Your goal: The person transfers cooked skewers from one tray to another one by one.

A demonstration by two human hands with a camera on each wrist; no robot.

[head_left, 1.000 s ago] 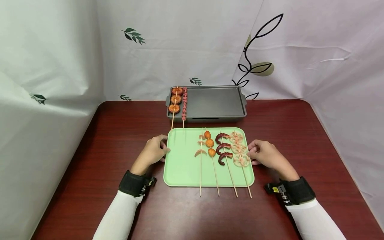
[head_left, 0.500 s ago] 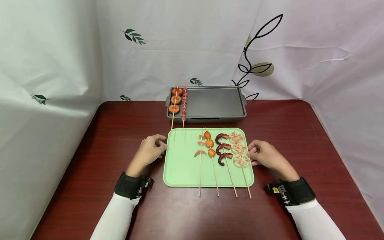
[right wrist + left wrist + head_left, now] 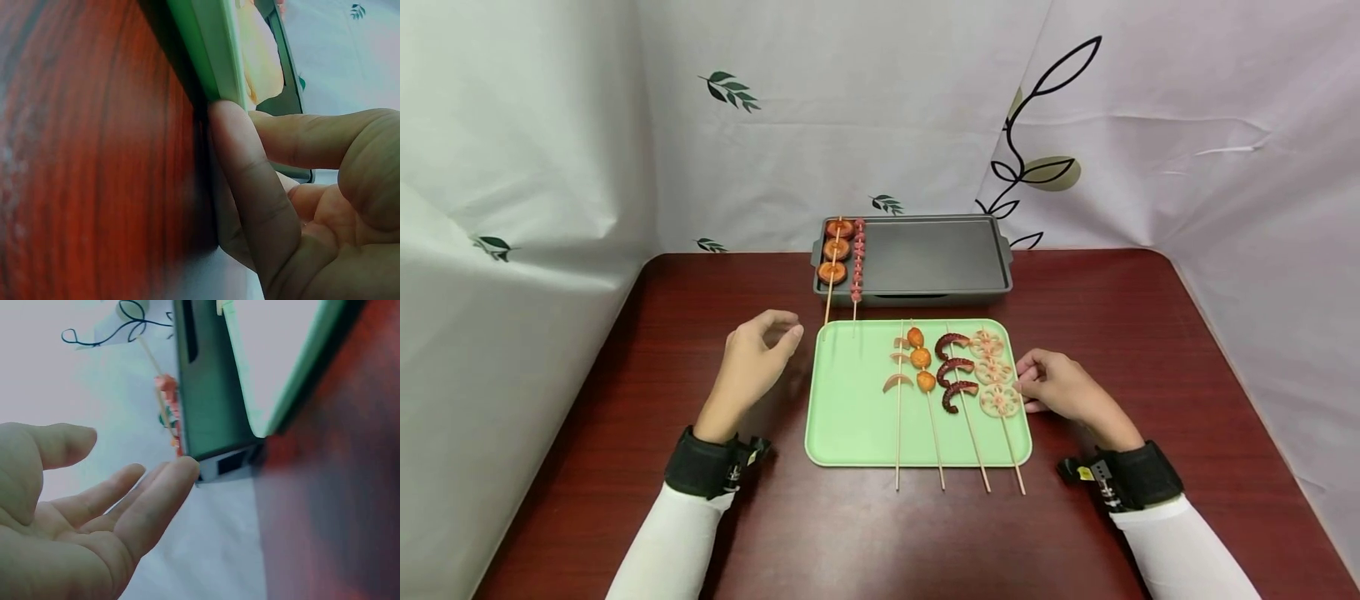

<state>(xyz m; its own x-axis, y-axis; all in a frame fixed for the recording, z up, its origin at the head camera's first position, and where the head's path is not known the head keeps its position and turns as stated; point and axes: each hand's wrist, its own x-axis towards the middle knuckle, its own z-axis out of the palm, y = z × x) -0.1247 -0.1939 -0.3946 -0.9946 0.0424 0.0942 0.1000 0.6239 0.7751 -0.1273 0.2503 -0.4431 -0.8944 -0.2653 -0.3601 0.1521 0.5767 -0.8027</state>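
Tray (image 3: 850, 417) mid-frame on bench (image 3: 700, 533) — right hand (image 3: 1060, 387) grip pinches rim; left hand (image 3: 752, 362) open, clear. Steady rim; skewers (image 3: 955, 392) roll easily.

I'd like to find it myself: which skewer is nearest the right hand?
Start at the green tray in the middle of the table. Four skewers lie on it; take the rightmost, the lotus skewer, beside the right hand. Only it carries pale round slices full of holes.

left hand (image 3: 751, 360) lifted off green tray (image 3: 850, 417)
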